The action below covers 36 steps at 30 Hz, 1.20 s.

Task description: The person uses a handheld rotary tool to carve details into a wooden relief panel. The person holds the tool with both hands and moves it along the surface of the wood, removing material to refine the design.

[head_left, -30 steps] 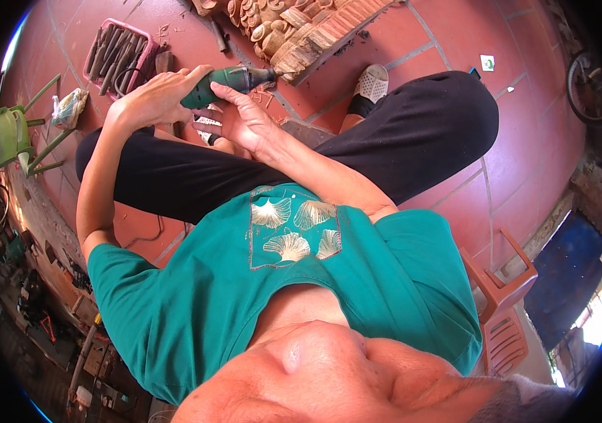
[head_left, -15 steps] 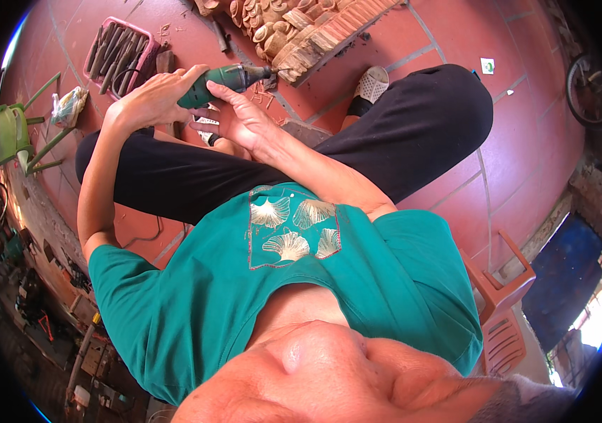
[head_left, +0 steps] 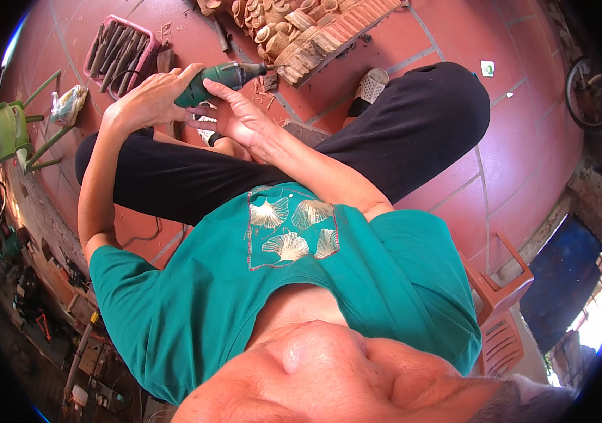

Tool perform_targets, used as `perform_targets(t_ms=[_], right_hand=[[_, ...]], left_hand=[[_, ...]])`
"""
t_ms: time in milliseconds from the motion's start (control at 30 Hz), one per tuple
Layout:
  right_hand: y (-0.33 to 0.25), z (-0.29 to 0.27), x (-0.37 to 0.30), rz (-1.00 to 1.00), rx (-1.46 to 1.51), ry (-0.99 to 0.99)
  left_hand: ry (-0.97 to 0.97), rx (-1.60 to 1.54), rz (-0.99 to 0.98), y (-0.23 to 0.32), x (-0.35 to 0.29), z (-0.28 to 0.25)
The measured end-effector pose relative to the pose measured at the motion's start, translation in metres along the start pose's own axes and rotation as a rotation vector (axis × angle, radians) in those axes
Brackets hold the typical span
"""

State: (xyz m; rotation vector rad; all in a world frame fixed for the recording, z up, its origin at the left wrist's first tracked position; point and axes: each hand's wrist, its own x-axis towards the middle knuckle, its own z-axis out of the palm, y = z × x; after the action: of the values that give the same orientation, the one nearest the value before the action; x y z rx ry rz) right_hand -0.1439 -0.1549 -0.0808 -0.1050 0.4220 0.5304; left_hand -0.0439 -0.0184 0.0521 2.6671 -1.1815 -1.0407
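A green handheld die grinder [head_left: 211, 82] lies across both my hands, its dark nose and thin bit pointing right. My left hand [head_left: 147, 100] wraps round its rear body from behind. My right hand [head_left: 239, 121] supports it from the near side, thumb along the casing and fingers partly hidden below. The bit's tip reaches the left end of a carved wooden piece [head_left: 315, 44] with rounded reliefs and a stepped edge. Whether the tip touches the wood I cannot tell.
A pink basket [head_left: 153, 46] of dark chisel-like rods stands at the far left. Beside it are a green stool [head_left: 6, 134] and a plastic bag [head_left: 68, 104]. Wood shavings [head_left: 266, 97] lie near the carving. An orange-brown plastic chair [head_left: 502, 299] is at the right.
The grinder has shifted slightly left and up, with both hands keeping their hold. The carved piece appears in the same place.
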Motion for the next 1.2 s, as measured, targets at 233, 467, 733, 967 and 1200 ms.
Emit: perform_targets(t_ms=[233, 467, 733, 967, 1200], right_hand=[[0.000, 0.000, 0.001, -0.001, 0.002, -0.011], [0.001, -0.002, 0.004, -0.007, 0.014, -0.031], [0.001, -0.002, 0.003, -0.005, 0.010, -0.043], [0.002, -0.002, -0.001, -0.014, 0.002, -0.018], [0.003, -0.004, -0.004, -0.020, 0.028, -0.016]], left_hand=[[0.007, 0.004, 0.014, 0.000, 0.000, -0.001], [0.014, 0.002, 0.005, -0.005, 0.001, 0.003], [-0.007, -0.020, 0.011, -0.006, 0.001, 0.001], [-0.015, 0.001, 0.018, 0.002, 0.001, -0.003], [-0.048, -0.004, 0.070, -0.005, 0.007, 0.000]])
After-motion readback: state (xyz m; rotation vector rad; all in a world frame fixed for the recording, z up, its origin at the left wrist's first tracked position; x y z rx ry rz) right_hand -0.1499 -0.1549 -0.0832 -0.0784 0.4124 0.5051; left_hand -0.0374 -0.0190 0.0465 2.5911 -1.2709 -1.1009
